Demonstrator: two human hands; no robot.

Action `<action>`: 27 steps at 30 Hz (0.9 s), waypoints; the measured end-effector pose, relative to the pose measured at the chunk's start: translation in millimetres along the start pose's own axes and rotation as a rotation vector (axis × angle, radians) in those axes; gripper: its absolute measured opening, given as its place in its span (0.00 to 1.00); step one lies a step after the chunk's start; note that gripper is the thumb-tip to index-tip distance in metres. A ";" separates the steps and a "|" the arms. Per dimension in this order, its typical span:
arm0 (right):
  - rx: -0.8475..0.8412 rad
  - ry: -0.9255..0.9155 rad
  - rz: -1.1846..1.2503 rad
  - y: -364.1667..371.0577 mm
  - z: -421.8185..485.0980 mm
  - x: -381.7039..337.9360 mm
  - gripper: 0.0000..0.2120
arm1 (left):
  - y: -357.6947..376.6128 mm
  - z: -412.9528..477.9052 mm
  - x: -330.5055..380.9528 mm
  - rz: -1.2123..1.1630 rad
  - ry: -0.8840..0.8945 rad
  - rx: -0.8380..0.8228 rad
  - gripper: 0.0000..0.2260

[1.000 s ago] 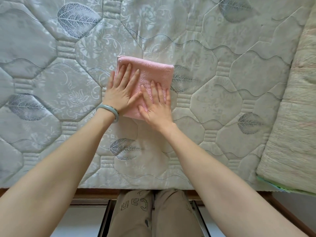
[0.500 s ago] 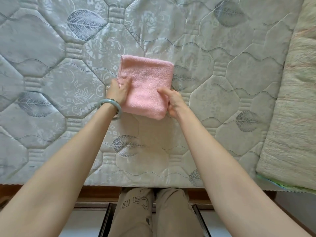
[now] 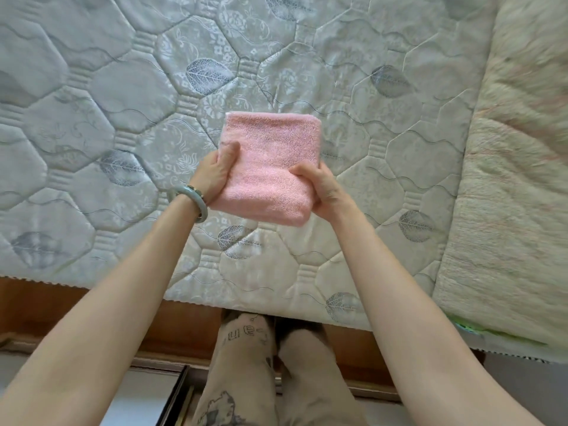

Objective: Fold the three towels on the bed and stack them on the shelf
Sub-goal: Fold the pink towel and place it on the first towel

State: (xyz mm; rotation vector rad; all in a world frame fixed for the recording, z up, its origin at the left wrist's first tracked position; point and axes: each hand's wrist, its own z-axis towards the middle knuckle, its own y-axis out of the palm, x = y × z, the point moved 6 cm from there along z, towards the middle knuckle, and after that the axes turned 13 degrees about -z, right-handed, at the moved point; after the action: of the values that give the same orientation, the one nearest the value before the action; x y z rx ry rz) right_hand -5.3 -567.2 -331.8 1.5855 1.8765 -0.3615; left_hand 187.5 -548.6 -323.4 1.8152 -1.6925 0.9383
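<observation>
The quilted mattress (image 3: 92,118) fills most of the view; its grey-green cover is stitched in octagons with printed leaves. A cream textured blanket (image 3: 516,179) lies along its right side. Below the near edge of the mattress runs the brown wooden bed frame (image 3: 61,309), then a pale floor (image 3: 138,395). The person stands against the frame; beige printed trousers (image 3: 246,379) show at bottom centre.

Both bare forearms reach forward over the mattress and converge on the pink towel (image 3: 270,167). The towel is folded into a compact rectangle and sits over the middle of the mattress, between the two hands. Whether its far edge touches the mattress cannot be told.

The left hand (image 3: 215,176) grips the left edge of the towel, thumb (image 3: 229,152) pressed on the top face. The right hand (image 3: 322,189) grips the right edge near the close corner, thumb (image 3: 302,172) on top. The remaining fingers of both hands are hidden under the towel. A pale green bangle (image 3: 196,199) circles the left wrist.
</observation>
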 end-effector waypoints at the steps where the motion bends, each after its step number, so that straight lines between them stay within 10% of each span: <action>1: -0.028 -0.005 -0.001 6.2 -10.0 -3.5 0.34 | -6.5 -14.4 7.4 -0.003 0.014 0.013 0.19; 10: -0.456 -0.039 -0.193 83.7 -134.3 -36.2 0.35 | -60.2 -185.9 36.1 -0.175 0.152 0.326 0.19; 17: -0.684 -0.091 -0.454 179.5 -219.1 -46.6 0.24 | -130.9 -321.2 9.0 -0.402 0.085 0.547 0.38; 27: -0.950 -0.196 -0.733 349.4 -284.7 -40.6 0.23 | -224.7 -469.7 -23.6 -0.804 0.260 0.491 0.45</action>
State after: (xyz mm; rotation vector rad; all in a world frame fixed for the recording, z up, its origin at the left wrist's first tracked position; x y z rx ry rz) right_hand 245.9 -350.3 -24.2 0.2190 1.9541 0.0927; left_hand 336.1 -156.6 -13.7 2.2661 -0.4832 1.1836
